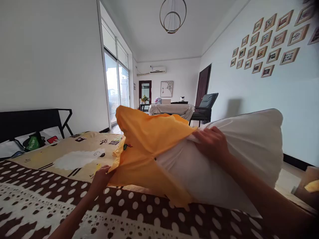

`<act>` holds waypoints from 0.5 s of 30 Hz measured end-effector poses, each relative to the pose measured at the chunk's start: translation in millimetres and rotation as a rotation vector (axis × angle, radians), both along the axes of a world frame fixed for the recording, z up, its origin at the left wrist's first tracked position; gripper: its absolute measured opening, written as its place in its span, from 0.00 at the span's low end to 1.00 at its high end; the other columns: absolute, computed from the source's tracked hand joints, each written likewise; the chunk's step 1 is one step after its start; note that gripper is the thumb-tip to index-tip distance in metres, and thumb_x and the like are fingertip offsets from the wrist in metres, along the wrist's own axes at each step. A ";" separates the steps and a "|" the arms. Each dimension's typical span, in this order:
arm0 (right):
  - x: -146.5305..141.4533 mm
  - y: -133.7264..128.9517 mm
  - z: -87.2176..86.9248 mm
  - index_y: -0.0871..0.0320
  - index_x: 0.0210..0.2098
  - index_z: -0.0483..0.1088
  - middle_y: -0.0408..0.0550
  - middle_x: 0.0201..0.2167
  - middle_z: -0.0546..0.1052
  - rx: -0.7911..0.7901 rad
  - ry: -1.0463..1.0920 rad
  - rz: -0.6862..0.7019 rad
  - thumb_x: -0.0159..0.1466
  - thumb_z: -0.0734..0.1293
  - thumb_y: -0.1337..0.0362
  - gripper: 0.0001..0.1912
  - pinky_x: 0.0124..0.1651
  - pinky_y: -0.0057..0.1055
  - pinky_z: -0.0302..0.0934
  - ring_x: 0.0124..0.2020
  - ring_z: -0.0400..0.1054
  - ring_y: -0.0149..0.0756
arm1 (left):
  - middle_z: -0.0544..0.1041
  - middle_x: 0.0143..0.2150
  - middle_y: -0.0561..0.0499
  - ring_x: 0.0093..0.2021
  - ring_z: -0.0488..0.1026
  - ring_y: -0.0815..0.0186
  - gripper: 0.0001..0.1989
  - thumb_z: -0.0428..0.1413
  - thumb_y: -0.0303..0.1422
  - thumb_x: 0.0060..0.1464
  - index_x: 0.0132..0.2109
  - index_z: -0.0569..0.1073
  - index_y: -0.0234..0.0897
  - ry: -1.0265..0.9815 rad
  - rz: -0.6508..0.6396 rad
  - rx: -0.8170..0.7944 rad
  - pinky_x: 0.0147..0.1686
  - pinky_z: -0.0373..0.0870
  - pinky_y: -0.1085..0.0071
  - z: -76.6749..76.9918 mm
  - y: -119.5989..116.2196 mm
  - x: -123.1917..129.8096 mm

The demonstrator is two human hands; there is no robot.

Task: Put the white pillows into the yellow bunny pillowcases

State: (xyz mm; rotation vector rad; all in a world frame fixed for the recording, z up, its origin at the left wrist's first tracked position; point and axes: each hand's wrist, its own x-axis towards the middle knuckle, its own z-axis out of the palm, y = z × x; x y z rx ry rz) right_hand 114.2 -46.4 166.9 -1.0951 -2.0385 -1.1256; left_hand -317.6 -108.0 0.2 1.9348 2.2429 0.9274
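A yellow-orange pillowcase (139, 132) covers the left part of a white pillow (254, 142), whose right part is bare. The case's open edge runs slantwise across the pillow and meets at a small dark dot near the middle. My left hand (101, 177) is closed on the lower left edge of the pillowcase. On the upper side, my right hand (211, 142) grips the edge of the case's opening, lying against the white pillow. Its fingertips are partly hidden in the folds. Pillow and case are tilted up above the bed.
Beneath lies a bed with a brown, white-dotted sheet (149, 209) and a beige sheep print (79, 157). A black headboard (27, 122) stands at left. Beyond the bed are a covered table (171, 109) and a dark chair (205, 106). A box-like object (309, 189) sits at far right.
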 end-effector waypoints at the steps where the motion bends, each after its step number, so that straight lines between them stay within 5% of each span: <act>1: 0.6 -4.6 -7.7 0.58 0.30 0.69 0.51 0.23 0.75 -0.053 -0.060 0.026 0.58 0.57 0.73 0.10 0.38 0.34 0.48 0.28 0.67 0.39 | 0.76 0.31 0.45 0.33 0.71 0.60 0.16 0.46 0.40 0.56 0.27 0.70 0.37 0.001 -0.022 -0.066 0.31 0.59 0.71 -8.9 4.7 3.3; 5: 3.6 -14.2 -26.9 0.58 0.31 0.68 0.49 0.24 0.75 -0.328 -0.276 0.040 0.57 0.61 0.73 0.07 0.33 0.32 0.45 0.26 0.67 0.37 | 0.76 0.26 0.47 0.32 0.73 0.59 0.07 0.49 0.27 0.47 0.24 0.70 0.36 -0.006 -0.099 -0.189 0.29 0.57 0.71 -39.2 9.5 11.6; 8: 6.3 -16.3 -22.5 0.56 0.32 0.68 0.49 0.24 0.75 -0.451 -0.276 -0.012 0.60 0.64 0.61 0.05 0.28 0.31 0.41 0.25 0.68 0.39 | 0.77 0.28 0.47 0.34 0.74 0.58 0.08 0.48 0.24 0.44 0.27 0.71 0.37 -0.021 -0.140 -0.198 0.31 0.60 0.71 -48.4 9.9 11.4; 12: 8.3 -21.3 -13.0 0.55 0.31 0.67 0.48 0.23 0.75 -0.557 -0.244 0.053 0.60 0.65 0.52 0.12 0.27 0.32 0.40 0.24 0.68 0.40 | 0.75 0.46 0.42 0.48 0.71 0.57 0.17 0.50 0.26 0.44 0.43 0.71 0.35 -0.065 -0.177 -0.089 0.44 0.64 0.68 -42.3 13.6 16.9; 15: 7.6 -28.8 -10.7 0.55 0.28 0.66 0.48 0.23 0.74 -0.628 -0.220 0.105 0.57 0.66 0.47 0.17 0.27 0.32 0.41 0.25 0.68 0.41 | 0.67 0.58 0.40 0.58 0.64 0.57 0.24 0.49 0.34 0.52 0.57 0.62 0.36 -0.327 -0.311 0.144 0.51 0.62 0.64 -23.1 16.5 32.6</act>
